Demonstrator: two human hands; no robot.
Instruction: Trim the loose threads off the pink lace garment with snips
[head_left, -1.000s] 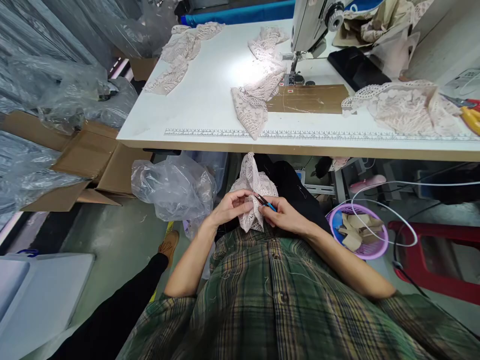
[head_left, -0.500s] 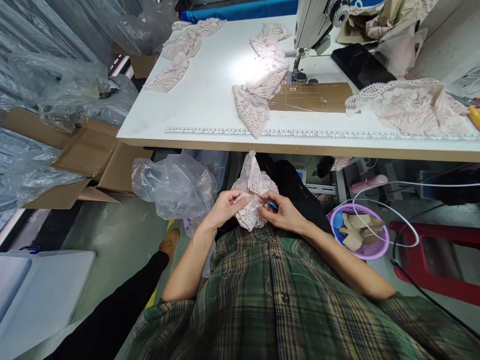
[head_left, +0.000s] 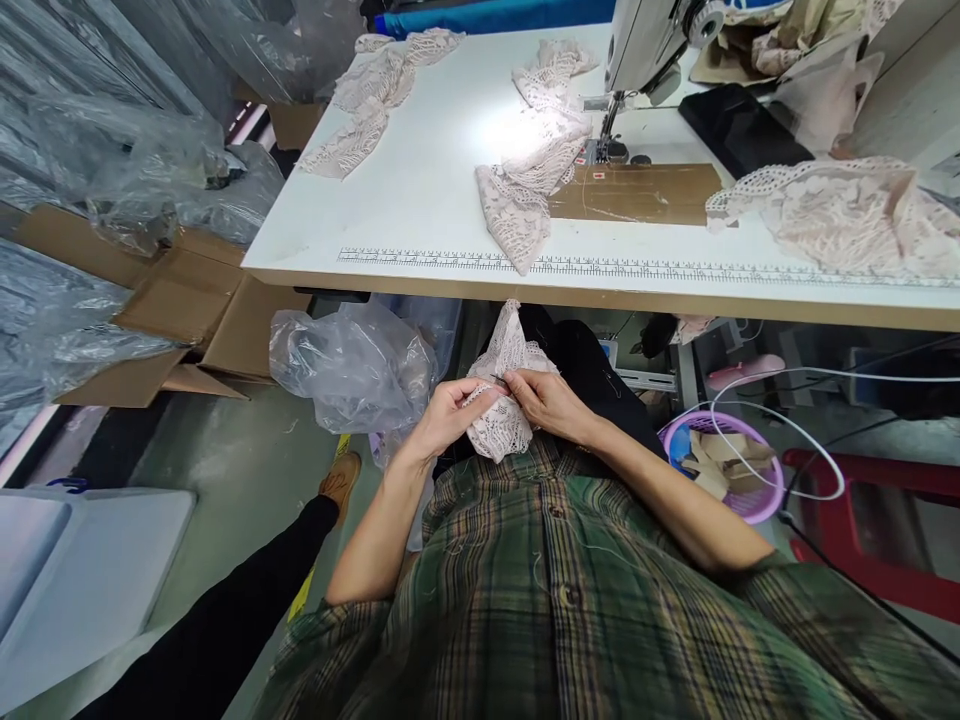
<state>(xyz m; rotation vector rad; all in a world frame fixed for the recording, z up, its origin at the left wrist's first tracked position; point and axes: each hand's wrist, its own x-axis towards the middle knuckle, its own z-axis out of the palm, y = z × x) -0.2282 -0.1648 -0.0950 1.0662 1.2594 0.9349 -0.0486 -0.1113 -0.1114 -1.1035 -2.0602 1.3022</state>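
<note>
A piece of pale pink lace fabric (head_left: 501, 428) lies bunched over my lap, its upper tip reaching the table's front edge. My left hand (head_left: 450, 415) is closed on the lace, pinching it between thumb and fingers. From the right, my right hand (head_left: 551, 402) meets it, fingers closed over the fabric. A thin dark tip (head_left: 498, 380) pokes out between the two hands. It belongs to a small pointed tool whose blue handle showed earlier and is now hidden in the right hand.
The white sewing table (head_left: 420, 190) bears several lace pieces (head_left: 517, 215), a brown cardboard strip (head_left: 637, 193), a black flat object (head_left: 742, 128) and a sewing machine (head_left: 637, 50). Below are a plastic bag (head_left: 356, 365), a cardboard box (head_left: 180, 290), a purple basket (head_left: 761, 505) and a red stool (head_left: 862, 560).
My right hand has moved up and left, close against the left fingertips. The tool's blue handle has gone out of sight. The left hand keeps its pinch on the lace; the view has shifted slightly.
</note>
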